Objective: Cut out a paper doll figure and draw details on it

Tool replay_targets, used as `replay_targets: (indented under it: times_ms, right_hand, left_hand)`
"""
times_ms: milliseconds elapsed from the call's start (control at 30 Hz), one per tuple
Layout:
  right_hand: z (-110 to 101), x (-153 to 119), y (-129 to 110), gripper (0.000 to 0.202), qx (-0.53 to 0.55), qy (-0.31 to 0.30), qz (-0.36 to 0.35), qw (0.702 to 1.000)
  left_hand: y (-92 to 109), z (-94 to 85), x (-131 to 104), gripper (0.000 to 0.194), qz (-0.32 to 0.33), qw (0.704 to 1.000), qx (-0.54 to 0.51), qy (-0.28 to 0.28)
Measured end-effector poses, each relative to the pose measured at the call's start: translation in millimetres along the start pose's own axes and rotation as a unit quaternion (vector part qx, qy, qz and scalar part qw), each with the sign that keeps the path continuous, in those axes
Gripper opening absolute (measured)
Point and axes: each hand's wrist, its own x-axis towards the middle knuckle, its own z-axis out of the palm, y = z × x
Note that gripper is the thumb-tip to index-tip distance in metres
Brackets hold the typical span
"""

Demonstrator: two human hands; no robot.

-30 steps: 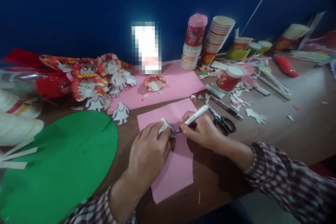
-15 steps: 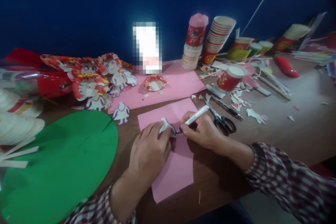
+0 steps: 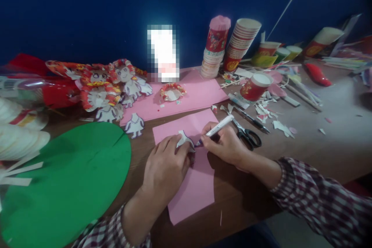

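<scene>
**White marker (image 3: 218, 126) at the edge of a paper cutout (image 3: 182, 139)**

The right hand (image 3: 223, 143) grips the slim, smooth marker, tip down. Left of it, the left hand (image 3: 165, 161), fingers bent, presses the curvy, dark-outlined cutout against a pink sheet (image 3: 193, 193); whether it pinches, I cannot tell. Black-handled metal scissors (image 3: 243, 131) lie just right of the right hand.

One white marker (image 3: 220, 126), one black pen (image 3: 253, 119), one scissors (image 3: 243, 131), one green oval sheet (image 3: 69, 178).

White cutout (image 3: 183, 138) partly hidden under left fingers (image 3: 183, 152).
</scene>
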Motion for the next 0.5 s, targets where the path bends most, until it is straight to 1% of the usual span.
replay_targets:
  times_ms: [67, 200, 500]
  right_hand:
    - [-0.2, -0.1, -0.9, 0.01, 0.002, -0.004, 0.002, 1.0]
    - [-0.6, 0.6, -1.5, 0.008, 0.014, -0.018, -0.021, 1.0]
    - [0.7, 0.9, 3.3, 0.008, 0.015, -0.026, -0.038, 0.999]
  left_hand:
    - [0.2, 0.0, 0.2, 0.025, 0.001, 1.0, 0.001, 0.002]
    - [0.2, -0.4, -0.6, 0.025, 0.001, 1.0, 0.004, 0.003]
    - [-0.1, 0.1, -0.6, 0.025, 0.004, 1.0, 0.0, 0.003]
